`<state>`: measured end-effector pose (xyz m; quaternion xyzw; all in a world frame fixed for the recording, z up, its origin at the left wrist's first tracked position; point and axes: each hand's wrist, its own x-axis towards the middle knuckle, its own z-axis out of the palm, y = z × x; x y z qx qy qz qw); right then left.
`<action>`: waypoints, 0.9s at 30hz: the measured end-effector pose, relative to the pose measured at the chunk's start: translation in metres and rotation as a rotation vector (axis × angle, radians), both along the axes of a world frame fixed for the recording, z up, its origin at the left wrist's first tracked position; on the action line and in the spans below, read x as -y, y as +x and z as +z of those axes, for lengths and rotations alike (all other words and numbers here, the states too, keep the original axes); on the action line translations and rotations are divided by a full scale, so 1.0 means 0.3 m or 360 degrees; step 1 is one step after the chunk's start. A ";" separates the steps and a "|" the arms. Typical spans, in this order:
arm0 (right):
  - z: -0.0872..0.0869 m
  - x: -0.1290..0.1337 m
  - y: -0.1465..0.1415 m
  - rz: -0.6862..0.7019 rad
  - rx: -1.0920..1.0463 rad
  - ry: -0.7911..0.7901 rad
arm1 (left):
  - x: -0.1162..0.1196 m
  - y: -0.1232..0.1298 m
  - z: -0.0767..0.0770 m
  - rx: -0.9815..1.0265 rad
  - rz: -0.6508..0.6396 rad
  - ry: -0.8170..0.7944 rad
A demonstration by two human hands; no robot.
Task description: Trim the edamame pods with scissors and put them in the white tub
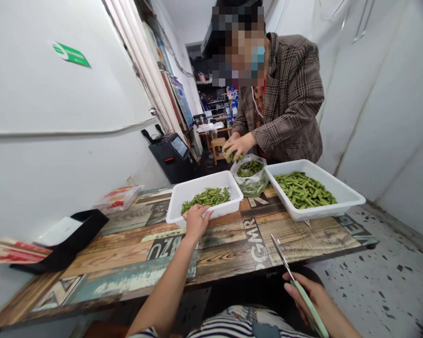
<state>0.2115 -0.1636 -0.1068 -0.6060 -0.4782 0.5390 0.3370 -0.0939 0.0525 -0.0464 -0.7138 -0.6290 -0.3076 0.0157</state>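
Note:
My left hand [196, 220] is at the near rim of a white plastic tray [234, 190], its fingers over the edge beside green bean pods [211, 196]. Thumb and fingers are drawn together, but what lies between them is hidden. Low on the right, my right hand [308, 293] is closed around scissors [305, 295] with pale green handles. Their blades point up and away over the table's front edge and look closed.
Across the table [225, 239], a person [285, 103] holds pods above a plastic bag [252, 180] of pods. A larger white tray [352, 197] of pods stands right. To the left are a black holder [74, 239] with chopsticks, a red-and-clear packet [120, 197] and a black device [171, 155].

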 end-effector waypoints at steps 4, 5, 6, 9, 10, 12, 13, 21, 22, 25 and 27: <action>-0.008 0.002 0.005 -0.0001 -0.0024 0.0003 | 0.000 0.001 0.000 0.0017 0.0001 -0.0017; -0.005 0.001 0.005 -0.0003 -0.0021 -0.0002 | 0.000 0.001 -0.001 0.0016 0.0000 -0.0012; 0.000 0.001 0.005 -0.0003 -0.0014 -0.0008 | 0.001 0.001 -0.002 0.0015 -0.0002 -0.0006; 0.018 -0.003 0.000 -0.0007 0.0013 -0.0015 | 0.003 0.003 -0.002 0.0012 -0.0006 0.0008; 0.023 -0.005 -0.003 -0.0008 0.0015 -0.0018 | 0.005 0.003 -0.002 0.0014 -0.0005 0.0011; 0.030 -0.007 -0.007 -0.0006 0.0001 -0.0025 | 0.007 0.004 0.000 0.0018 -0.0007 0.0015; 0.032 -0.008 -0.010 -0.0002 -0.0007 -0.0026 | 0.008 0.004 0.001 0.0020 -0.0008 0.0017; 0.007 -0.001 -0.008 0.0010 -0.0031 -0.0019 | 0.020 0.013 -0.009 -0.0025 -0.0005 -0.0008; -0.002 0.001 -0.006 0.0014 -0.0032 -0.0012 | 0.024 0.014 -0.004 -0.0048 -0.0013 -0.0005; -0.024 0.002 0.002 0.0014 -0.0037 -0.0021 | 0.039 0.011 0.034 -0.0135 0.0003 0.0164; -0.028 0.001 0.007 0.0023 -0.0019 -0.0049 | 0.047 0.007 0.073 -0.0156 0.0011 0.0378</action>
